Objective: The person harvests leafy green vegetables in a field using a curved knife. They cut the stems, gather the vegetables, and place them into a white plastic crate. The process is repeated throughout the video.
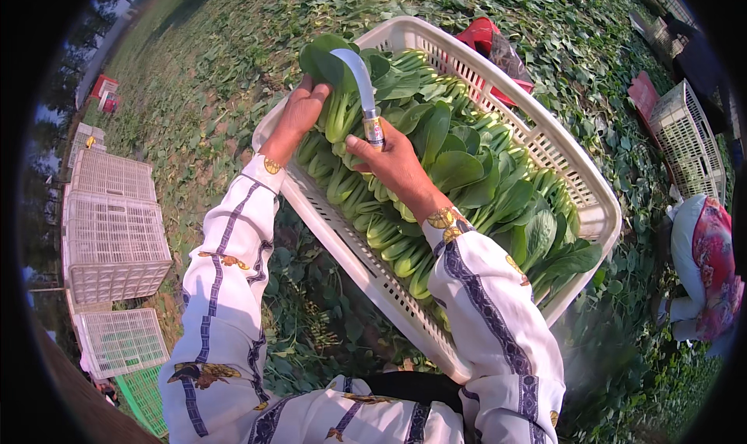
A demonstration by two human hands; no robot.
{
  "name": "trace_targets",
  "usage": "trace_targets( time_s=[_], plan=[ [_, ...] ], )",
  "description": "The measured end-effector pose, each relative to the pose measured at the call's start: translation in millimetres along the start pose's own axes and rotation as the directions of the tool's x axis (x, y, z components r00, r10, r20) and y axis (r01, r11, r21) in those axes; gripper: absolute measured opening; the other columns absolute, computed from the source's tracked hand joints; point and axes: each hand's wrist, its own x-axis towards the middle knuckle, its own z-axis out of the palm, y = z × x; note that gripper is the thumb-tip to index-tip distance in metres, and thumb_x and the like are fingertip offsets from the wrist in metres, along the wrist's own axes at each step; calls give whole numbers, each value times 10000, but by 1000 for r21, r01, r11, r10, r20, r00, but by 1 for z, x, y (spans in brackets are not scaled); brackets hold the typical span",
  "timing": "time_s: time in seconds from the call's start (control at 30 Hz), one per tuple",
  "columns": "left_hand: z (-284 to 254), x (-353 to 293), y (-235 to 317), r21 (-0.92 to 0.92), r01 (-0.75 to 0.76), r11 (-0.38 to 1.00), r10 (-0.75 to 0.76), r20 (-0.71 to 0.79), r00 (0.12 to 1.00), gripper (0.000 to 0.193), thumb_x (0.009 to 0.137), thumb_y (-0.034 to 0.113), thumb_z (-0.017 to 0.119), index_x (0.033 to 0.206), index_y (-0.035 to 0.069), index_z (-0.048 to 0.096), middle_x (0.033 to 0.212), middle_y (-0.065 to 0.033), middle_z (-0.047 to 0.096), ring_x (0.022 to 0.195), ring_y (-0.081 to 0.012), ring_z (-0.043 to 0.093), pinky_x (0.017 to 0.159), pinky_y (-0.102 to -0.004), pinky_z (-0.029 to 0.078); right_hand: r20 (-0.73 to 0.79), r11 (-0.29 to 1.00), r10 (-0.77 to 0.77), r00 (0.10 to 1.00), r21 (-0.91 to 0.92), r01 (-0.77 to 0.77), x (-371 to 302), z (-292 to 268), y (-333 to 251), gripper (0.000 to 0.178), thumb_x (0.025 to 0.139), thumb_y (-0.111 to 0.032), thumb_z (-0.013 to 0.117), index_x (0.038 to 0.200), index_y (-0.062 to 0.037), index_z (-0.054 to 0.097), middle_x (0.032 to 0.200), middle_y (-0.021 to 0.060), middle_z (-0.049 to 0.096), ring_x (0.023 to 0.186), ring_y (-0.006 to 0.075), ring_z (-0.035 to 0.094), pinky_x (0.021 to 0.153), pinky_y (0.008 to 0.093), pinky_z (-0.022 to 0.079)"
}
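Bunch of leafy greens (340,113) at left edge of crate (339,246). Left hand (299,115) grasps it, fingers closed; right hand (395,160) clenches sickle (362,80) by handle. Step, as judged: arranging. Next move calls for keeping blade clear.

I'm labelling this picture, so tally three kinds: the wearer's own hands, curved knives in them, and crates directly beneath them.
Hands: 2, left hand and right hand
Curved knife: 1
White crate: 1
Total: 4
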Motion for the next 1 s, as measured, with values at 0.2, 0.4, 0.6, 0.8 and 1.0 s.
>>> trace_targets(
  time_s=[0.2,0.4,0.6,0.8,1.0],
  plan=[
    [152,16,-20,622,-161,766,84,151,985,621,889,485,423,1424,208,271,1474,-166,213,1341,-342,243,1050,-522,222,-92,983,-115,989,-155,100,-74,-96,-31,417,815,-159,638,1191,-30,514,730,39,547,662,96,532,595,266,477],
    [276,41,-48,549,-377,746,124,443,888,565,900,387,432,1385,127,306,1432,-150,274,1284,-313,314,1023,-451,262,37,891,-155,987,-426,156,-268,-276,-83,287,809,-167,649,1014,11,556,723,59,572,654,87,534,587,266,444],
    [334,-40,18,366,-495,788,265,523,810,522,910,305,441,1338,17,360,1358,-157,386,1214,-273,391,992,-365,305,-559,924,-333,759,-353,146,-633,-397,-146,341,864,-165,630,1170,-49,536,971,37,631,678,47,576,622,190,479],
    [341,-89,175,293,-352,889,92,640,763,552,848,328,536,1259,-28,446,1197,-186,545,1046,-301,538,883,-352,416,-936,986,-121,-332,-151,66,-980,-500,3,174,801,-122,648,922,-37,557,675,14,566,406,62,437,363,226,340],
    [361,-185,471,752,-536,384,419,375,827,613,787,314,558,1286,-25,445,1267,-257,488,1170,-372,479,975,-394,374,-960,988,53,-276,10,156,-1086,-574,129,193,784,-140,667,917,-40,568,642,7,551,407,76,438,368,237,339]
  ],
)
